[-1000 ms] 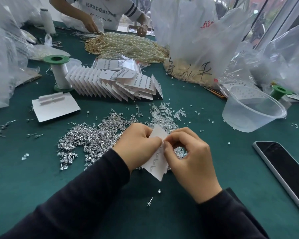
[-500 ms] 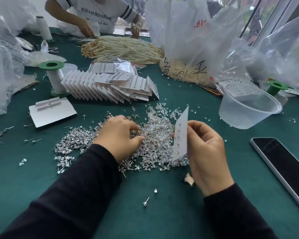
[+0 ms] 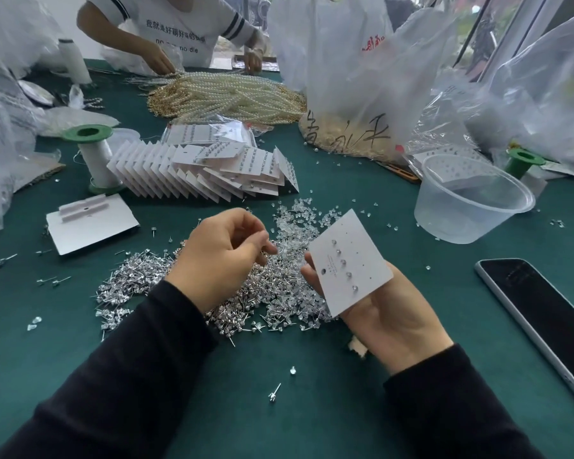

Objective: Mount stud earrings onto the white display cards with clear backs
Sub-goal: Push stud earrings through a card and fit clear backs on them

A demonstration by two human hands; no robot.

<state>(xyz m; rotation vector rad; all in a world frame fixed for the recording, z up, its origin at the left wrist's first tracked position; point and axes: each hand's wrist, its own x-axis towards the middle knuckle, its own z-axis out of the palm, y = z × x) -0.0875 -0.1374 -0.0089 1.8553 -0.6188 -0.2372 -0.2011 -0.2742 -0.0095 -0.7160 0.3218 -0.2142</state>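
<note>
A: Change since half a second ago: the display card (image 3: 348, 260) is now turning face-up toward the camera, where before it was standing edge-on. The left hand (image 3: 224, 256) is lifting off the pile; earlier it was pressing down into it.

B: Noting card position. The right hand (image 3: 388, 313) is holding it, palm up, fingers under the lower part, card tilting up and to the left above the green table (image 3: 312, 409).

A: Contents of card: five studs are sitting in one column down the left half. A second column of holes is showing to the right of them.

B: Left hand state?

A: Fingers are curling in, thumb and forefinger closing to a narrow pinch over the stud earrings (image 3: 186, 286). Cannot tell whether a stud is actually between them.

B: Supplies?

A: The silver pile is lying under and between both hands. The clear backs (image 3: 295, 220) are lying just behind it, touching its far edge. One loose stud (image 3: 274, 392) is lying apart, nearer the camera.

B: Surroundings: finished cards (image 3: 206, 173) are fanning in a row beyond the piles. A plastic bowl (image 3: 471, 200) is sitting to the right, a phone (image 3: 540, 313) face-up near the right edge.
</note>
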